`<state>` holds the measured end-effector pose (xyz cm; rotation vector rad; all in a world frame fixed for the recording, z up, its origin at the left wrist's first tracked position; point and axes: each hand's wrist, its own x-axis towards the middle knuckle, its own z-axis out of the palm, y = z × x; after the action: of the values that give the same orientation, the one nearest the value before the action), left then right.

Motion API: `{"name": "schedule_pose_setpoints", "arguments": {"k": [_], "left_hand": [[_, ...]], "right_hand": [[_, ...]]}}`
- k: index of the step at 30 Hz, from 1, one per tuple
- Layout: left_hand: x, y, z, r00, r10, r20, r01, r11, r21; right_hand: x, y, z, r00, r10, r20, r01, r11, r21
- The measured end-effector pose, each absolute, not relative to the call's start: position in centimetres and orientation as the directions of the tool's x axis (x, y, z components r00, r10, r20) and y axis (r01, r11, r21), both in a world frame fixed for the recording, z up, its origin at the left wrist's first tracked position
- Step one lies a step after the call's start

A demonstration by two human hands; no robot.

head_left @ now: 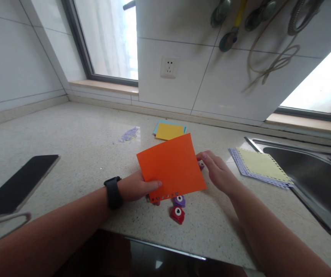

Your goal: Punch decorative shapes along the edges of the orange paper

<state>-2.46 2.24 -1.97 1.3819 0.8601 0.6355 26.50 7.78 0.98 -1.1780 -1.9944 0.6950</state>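
Observation:
My left hand (138, 187) grips an orange sheet of paper (172, 165) near its lower left, thumb on top and fingers underneath. A row of small punched shapes runs along the sheet's near edge. My right hand (215, 169) is at the sheet's right edge, fingers loosely stretched; whether the fingertips touch the paper I cannot tell. Beside those fingers a small craft punch (201, 165) shows, partly covered. A purple craft punch (179, 200) lies partly under the sheet, and a red craft punch (177, 214) sits just in front of it.
Yellow paper (169, 131) on blue paper lies behind the orange sheet. Purple paper scraps (129, 134) are scattered to its left. At right, pale yellow and lilac punched sheets (261, 165) overhang the steel sink (312, 165). A dark flat device (21, 182) lies at far left.

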Motion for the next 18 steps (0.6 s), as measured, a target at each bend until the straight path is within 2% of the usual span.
{"name": "schedule_pose_setpoints", "arguments": {"k": [1,3,8,11,15,18], "left_hand": [[-2.46,2.24,-1.97,0.557,0.818,-0.148,0.108,0.105,0.989],[-2.45,2.22,-1.93,0.555,0.818,-0.151,0.126,0.097,0.987],[-2.45,2.28,-1.74,0.528,0.841,-0.118,0.162,0.037,0.986],[-2.48,2.37,-1.86,0.502,0.863,-0.053,0.162,-0.034,0.986],[-2.45,2.40,-2.05,0.508,0.859,-0.067,0.184,-0.033,0.982],[-2.40,2.37,-1.87,0.509,0.861,-0.001,0.155,-0.091,0.984]], "right_hand": [[26.59,7.78,0.90,-0.320,0.905,0.281,0.435,0.404,-0.805],[26.68,7.74,0.79,-0.350,0.901,0.257,0.332,0.376,-0.865],[26.51,7.50,0.81,-0.420,0.855,0.304,0.299,0.447,-0.843],[26.37,7.41,0.74,-0.425,0.847,0.318,0.283,0.458,-0.843],[26.31,7.36,0.58,-0.409,0.848,0.338,0.270,0.466,-0.843],[26.31,7.32,0.56,-0.397,0.846,0.355,0.265,0.476,-0.838]]}}
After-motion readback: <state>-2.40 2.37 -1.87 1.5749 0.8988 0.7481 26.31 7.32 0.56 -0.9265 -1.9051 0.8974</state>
